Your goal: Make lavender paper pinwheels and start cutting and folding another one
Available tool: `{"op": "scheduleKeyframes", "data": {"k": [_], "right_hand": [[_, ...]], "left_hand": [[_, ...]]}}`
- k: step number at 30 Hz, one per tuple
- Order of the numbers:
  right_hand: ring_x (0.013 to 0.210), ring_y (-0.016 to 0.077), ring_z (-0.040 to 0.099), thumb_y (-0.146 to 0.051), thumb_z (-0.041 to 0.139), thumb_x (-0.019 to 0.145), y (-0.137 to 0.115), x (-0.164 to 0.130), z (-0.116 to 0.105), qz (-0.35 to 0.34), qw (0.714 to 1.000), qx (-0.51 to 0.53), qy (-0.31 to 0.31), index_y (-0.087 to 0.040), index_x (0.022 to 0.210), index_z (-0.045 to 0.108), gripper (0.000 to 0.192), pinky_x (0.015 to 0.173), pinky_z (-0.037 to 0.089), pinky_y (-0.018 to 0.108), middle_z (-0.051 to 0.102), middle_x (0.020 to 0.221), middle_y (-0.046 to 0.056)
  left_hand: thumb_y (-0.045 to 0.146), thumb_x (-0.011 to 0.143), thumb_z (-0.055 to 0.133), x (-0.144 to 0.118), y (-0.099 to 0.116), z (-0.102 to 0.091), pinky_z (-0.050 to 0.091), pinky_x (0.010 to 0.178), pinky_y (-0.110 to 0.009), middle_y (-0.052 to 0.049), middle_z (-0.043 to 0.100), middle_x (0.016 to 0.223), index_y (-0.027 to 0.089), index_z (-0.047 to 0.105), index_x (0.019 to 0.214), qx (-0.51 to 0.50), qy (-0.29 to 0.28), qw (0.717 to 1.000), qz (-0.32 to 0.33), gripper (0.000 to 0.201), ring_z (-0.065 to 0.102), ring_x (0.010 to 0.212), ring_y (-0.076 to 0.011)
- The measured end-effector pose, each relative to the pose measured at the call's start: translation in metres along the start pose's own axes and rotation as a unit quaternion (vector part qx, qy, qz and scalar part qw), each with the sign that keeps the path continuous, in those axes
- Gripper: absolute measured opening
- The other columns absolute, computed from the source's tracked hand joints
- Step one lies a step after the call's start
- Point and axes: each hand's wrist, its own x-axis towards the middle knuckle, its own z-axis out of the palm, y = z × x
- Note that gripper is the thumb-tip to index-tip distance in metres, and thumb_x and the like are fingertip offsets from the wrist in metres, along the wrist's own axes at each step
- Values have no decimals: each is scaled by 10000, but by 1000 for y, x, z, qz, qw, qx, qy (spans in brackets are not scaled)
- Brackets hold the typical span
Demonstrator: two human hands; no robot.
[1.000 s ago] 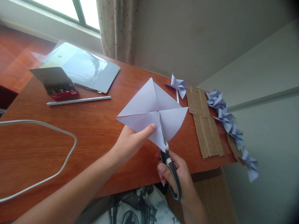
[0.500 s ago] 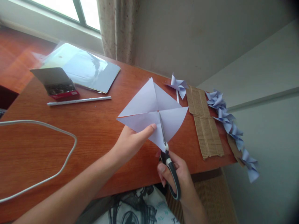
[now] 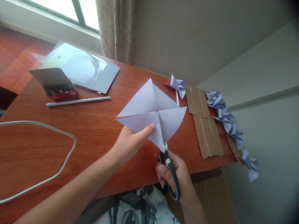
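A pale lilac square of paper (image 3: 142,102), creased along its diagonals, is held up over the table like a diamond. Slits run inward from its left and right corners toward a small hole in the middle. My left hand (image 3: 133,140) pinches its lower left part, thumb on top and fingers underneath. In my right hand (image 3: 176,174) is a pair of scissors (image 3: 171,174) with black and white handles. Their blades lie along the crease from the bottom corner, the tip close to the centre of the sheet.
Several paper pinwheels (image 3: 224,116) line the right table edge, and another pinwheel (image 3: 177,85) on a stick lies near the wall. Corrugated cardboard (image 3: 206,133) lies between. Leftward are a rolled paper stick (image 3: 79,101), an open small box (image 3: 58,87), a plastic-wrapped paper pack (image 3: 93,71) and a white cable (image 3: 67,155).
Hardly anything differs. The view has shifted very slightly, and the paper and scissors keep the same position relative to each other.
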Motion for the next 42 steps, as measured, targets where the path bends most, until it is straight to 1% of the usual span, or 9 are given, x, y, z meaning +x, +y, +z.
{"op": "scheduleKeyframes", "data": {"k": [4, 7, 14, 22, 29, 32, 36, 40, 42], "right_hand": [[427, 65, 438, -628, 767, 782, 5, 1, -1, -20, 1000, 14, -19, -159, 1072, 590, 579, 409, 337, 179, 554, 591, -45], [451, 72, 455, -653, 768, 768, 4, 1, -2, -25, 999, 27, -31, -165, 1099, 597, 614, 434, 356, 190, 585, 623, -26], [501, 90, 469, -683, 737, 784, 3, 0, -6, -39, 996, 41, -63, -189, 1134, 602, 619, 475, 348, 217, 585, 643, -17], [506, 99, 470, -683, 715, 803, 3, 0, -5, -35, 997, 34, -55, -195, 1124, 593, 597, 473, 340, 233, 578, 650, -15], [526, 104, 460, -658, 710, 819, -2, 1, -2, -31, 998, 34, -35, -191, 1127, 595, 571, 489, 367, 238, 580, 677, -12], [543, 108, 471, -643, 728, 812, -3, 1, -4, -23, 999, 24, -40, -192, 1158, 586, 587, 506, 373, 240, 584, 705, -13], [588, 108, 496, -591, 769, 807, 0, 2, -11, -28, 998, -11, -46, -190, 1235, 572, 619, 554, 386, 240, 609, 753, -11], [643, 109, 526, -493, 795, 827, 4, 5, -19, -41, 998, -30, -30, -202, 1309, 514, 629, 606, 428, 236, 630, 799, -14], [679, 111, 555, -451, 783, 849, 5, 7, -24, -54, 998, -33, -13, -205, 1303, 518, 580, 650, 463, 240, 644, 835, -5]], "left_hand": [[326, 810, 786, 0, -1, -1, 543, 751, -246, -24, 770, 930, 168, 745, 950, -3, -7, 1000, 8, 214, 689, 860, -187], [327, 821, 778, 0, -1, -1, 542, 755, -250, -22, 766, 931, 175, 743, 949, 1, -11, 1000, 11, 202, 689, 867, -190], [352, 825, 779, 1, -2, -3, 538, 841, -279, -41, 770, 1027, 171, 743, 1015, 19, -3, 1000, 15, 265, 688, 966, -220], [362, 821, 783, 0, 0, -4, 534, 838, -279, -36, 774, 1014, 174, 747, 998, 17, -5, 1000, 1, 261, 690, 965, -218], [365, 782, 808, 0, 0, -2, 533, 836, -307, -61, 782, 1002, 165, 756, 980, 18, 12, 1000, -9, 286, 699, 964, -252], [356, 783, 810, 1, -3, -3, 534, 833, -306, -60, 777, 995, 164, 754, 966, 11, 25, 1000, 3, 271, 694, 955, -249], [318, 788, 808, 5, -1, -7, 528, 868, -312, -63, 763, 1027, 162, 745, 987, -14, 54, 998, 41, 261, 673, 989, -243], [281, 779, 807, 13, 14, -12, 523, 895, -301, -32, 749, 1053, 191, 732, 1038, -76, 126, 985, 94, 285, 656, 1028, -226], [246, 778, 798, 16, 23, -15, 520, 869, -274, 0, 744, 1043, 215, 724, 1053, -105, 148, 977, 116, 287, 648, 1019, -201]]}}
